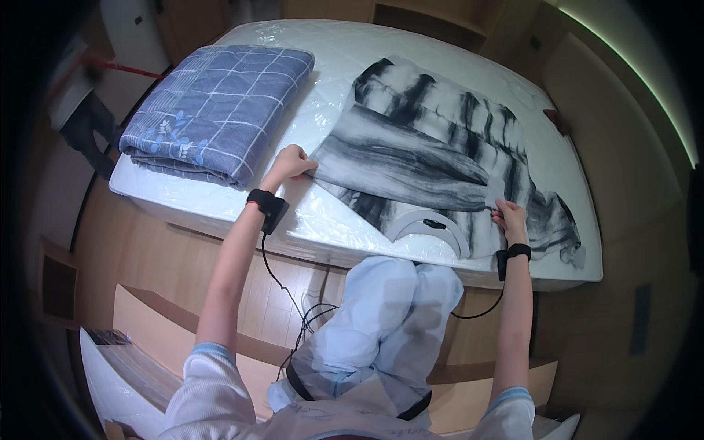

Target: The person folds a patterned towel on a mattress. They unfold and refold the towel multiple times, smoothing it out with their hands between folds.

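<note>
A long-sleeved, grey-white and black tie-dye shirt (440, 126) lies spread on a plastic-covered mattress (330, 82), its round light-grey collar (429, 220) toward me. One sleeve lies folded across the body. My left hand (293, 164) pinches the sleeve's left end, at the shirt's left edge. Near the right end of that sleeve, my right hand (509, 215) has its fingertips closed on the light-grey cuff. The other sleeve lies crumpled beyond my right hand. Both wrists carry black straps with small devices and cables.
A folded blue checked quilt (214, 110) rests on the mattress at the left. Another person (82, 110) stands past that side, near a red pole. Black cables (302, 313) hang by my knees. Open cardboard flaps (159, 313) and a white plastic-wrapped item (126, 374) are near me.
</note>
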